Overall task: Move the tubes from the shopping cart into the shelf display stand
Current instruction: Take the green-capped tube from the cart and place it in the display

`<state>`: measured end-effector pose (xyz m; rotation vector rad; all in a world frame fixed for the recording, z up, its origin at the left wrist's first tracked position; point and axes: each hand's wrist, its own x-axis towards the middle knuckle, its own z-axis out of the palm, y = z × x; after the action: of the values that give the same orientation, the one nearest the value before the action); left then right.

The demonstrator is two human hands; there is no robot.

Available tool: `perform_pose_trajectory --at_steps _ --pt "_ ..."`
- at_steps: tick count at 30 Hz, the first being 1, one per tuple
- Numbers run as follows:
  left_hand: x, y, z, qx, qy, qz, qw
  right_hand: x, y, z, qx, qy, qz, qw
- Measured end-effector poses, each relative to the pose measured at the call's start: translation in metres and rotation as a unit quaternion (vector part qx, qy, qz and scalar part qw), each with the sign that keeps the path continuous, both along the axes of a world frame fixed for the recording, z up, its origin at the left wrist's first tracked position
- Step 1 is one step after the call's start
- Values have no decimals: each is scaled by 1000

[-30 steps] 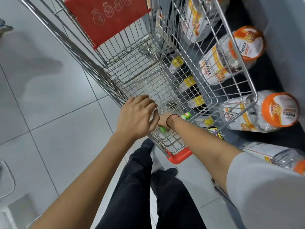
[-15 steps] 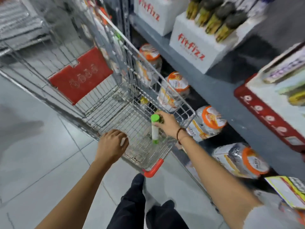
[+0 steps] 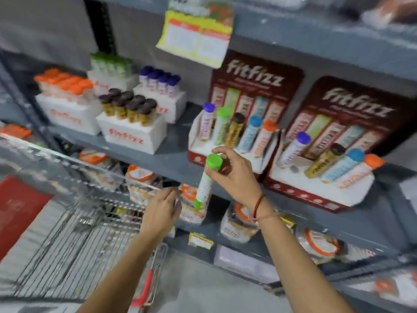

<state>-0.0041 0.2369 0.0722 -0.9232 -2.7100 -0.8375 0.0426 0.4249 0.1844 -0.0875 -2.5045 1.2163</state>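
Observation:
My right hand (image 3: 234,177) grips a white tube with a green cap (image 3: 206,181) near its top, held upright in front of the shelf edge. Just behind it stands a dark red display stand (image 3: 239,152) holding several tubes with coloured caps. A second display stand (image 3: 316,188) to its right holds several tubes and has one free hole near its left side. My left hand (image 3: 161,211) rests on the rim of the wire shopping cart (image 3: 74,233), fingers curled over the wire.
White boxes (image 3: 133,134) with orange, brown, green and purple capped tubes stand on the grey shelf (image 3: 171,161) to the left. Orange-lidded jars (image 3: 140,184) fill the shelf below. A yellow price tag (image 3: 196,39) hangs above. The frame is motion-blurred.
My right hand lifted the green-capped tube out of the cart and raised it to shelf height. The view swung up from the cart to the shelf; my left hand stays on the cart rim.

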Motion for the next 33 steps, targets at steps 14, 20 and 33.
perform_pose_trajectory --at_steps 14,20,33 --pt "22 135 11 -24 36 -185 982 85 125 75 154 -67 -98 981" --pt "22 143 2 -42 56 -194 978 88 148 80 176 -103 -130 970" --pt "19 136 -8 -57 85 -227 969 77 171 88 264 -139 -139 944"
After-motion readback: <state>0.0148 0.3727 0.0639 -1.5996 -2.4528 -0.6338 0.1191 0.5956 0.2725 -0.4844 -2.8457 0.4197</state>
